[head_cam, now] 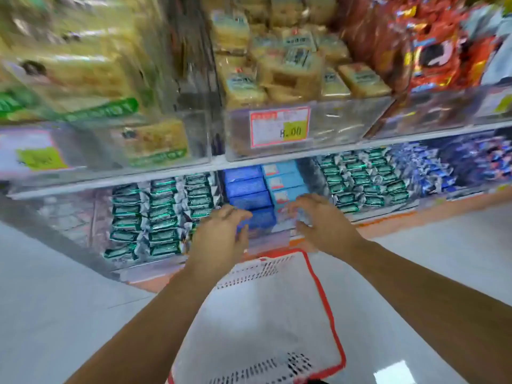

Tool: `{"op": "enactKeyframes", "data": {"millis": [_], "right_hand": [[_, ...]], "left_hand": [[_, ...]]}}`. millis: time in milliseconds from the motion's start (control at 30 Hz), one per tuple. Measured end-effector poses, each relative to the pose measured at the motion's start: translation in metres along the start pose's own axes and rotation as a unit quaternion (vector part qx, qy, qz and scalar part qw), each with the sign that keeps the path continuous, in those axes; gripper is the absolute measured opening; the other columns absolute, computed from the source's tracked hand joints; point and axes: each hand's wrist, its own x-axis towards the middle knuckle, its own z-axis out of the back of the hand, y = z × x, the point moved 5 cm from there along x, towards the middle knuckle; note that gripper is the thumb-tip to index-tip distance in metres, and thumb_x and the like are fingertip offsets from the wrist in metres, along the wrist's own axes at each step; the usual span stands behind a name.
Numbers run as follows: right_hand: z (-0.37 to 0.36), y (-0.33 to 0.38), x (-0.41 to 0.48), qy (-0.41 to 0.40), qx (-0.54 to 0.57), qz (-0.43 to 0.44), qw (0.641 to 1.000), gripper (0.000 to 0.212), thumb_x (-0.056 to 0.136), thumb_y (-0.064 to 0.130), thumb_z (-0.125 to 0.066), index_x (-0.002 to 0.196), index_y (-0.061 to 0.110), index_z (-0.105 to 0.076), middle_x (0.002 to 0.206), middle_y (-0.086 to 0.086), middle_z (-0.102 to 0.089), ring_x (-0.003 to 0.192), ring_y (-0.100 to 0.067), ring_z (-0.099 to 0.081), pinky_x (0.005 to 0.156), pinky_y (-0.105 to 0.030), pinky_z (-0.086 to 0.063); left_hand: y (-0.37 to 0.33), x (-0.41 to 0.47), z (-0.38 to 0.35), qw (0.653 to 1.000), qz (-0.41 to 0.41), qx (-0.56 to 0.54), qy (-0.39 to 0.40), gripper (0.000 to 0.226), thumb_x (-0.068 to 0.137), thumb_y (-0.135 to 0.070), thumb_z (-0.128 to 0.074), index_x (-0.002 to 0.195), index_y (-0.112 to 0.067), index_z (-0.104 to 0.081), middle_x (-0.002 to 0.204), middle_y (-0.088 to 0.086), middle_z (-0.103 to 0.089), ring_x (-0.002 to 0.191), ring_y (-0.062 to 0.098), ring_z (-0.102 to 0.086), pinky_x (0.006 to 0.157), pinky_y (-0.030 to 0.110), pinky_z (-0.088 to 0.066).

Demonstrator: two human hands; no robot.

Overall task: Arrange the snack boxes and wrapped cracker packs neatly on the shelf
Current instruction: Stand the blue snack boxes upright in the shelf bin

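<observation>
Rows of wrapped cracker packs [163,209] and stacked snack boxes [246,187] fill shelves [360,146] in a grocery shop, where a price tag [279,127] reads 8.00 and a red-rimmed shopping basket [322,295] sits on the pale floor [55,300].

Only the arms of the person show: the left forearm [155,314] and the right forearm [415,284] are bare along all their visible length, slim and smooth, and the left hand [221,234] and right hand [324,220] are bare too, the fingertips smeared by blur.
</observation>
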Motion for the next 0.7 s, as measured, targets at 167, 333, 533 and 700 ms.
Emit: {"op": "enactKeyframes", "data": {"millis": [167,333,533,700], "right_hand": [[-0.041,-0.035,0.021,-0.078,-0.115,0.065,0.988,0.057,0.082,0.039,-0.045,0.128,0.007,-0.056,0.134,-0.016,-0.054,0.121,-0.037,-0.053,0.101,-0.050,-0.041],[-0.057,-0.053,0.030,-0.161,-0.154,0.098,0.970,0.059,0.085,0.037,-0.052,0.138,0.013,-0.047,0.141,-0.006,-0.050,0.133,-0.027,-0.042,0.112,-0.050,-0.024],[-0.070,-0.059,0.024,-0.229,-0.138,0.117,0.957,0.055,0.085,0.018,-0.068,0.136,0.014,-0.049,0.142,-0.007,-0.048,0.134,-0.027,-0.039,0.115,-0.049,-0.018],[-0.067,-0.057,0.018,-0.241,-0.163,0.120,0.949,0.052,0.081,0.009,-0.070,0.130,0.009,-0.054,0.130,-0.012,-0.056,0.120,-0.035,-0.047,0.104,-0.042,-0.029]], "left_hand": [[0.018,0.018,-0.056,0.983,-0.129,0.118,-0.049,0.044,0.083,-0.041,-0.043,0.113,-0.019,-0.067,0.114,0.005,-0.065,0.102,0.031,-0.062,0.092,0.048,-0.047],[0.028,0.020,-0.071,0.956,-0.205,0.164,-0.133,0.044,0.087,-0.043,-0.041,0.115,-0.020,-0.067,0.120,0.001,-0.065,0.111,0.023,-0.062,0.104,0.046,-0.034],[0.028,0.019,-0.074,0.935,-0.217,0.206,-0.190,0.048,0.084,-0.044,-0.037,0.113,-0.021,-0.068,0.113,-0.001,-0.068,0.100,0.022,-0.066,0.097,0.050,-0.043],[0.021,0.004,-0.079,0.930,-0.205,0.231,-0.199,0.044,0.084,-0.040,-0.043,0.114,-0.019,-0.067,0.114,0.001,-0.068,0.099,0.025,-0.066,0.095,0.048,-0.045]]}}
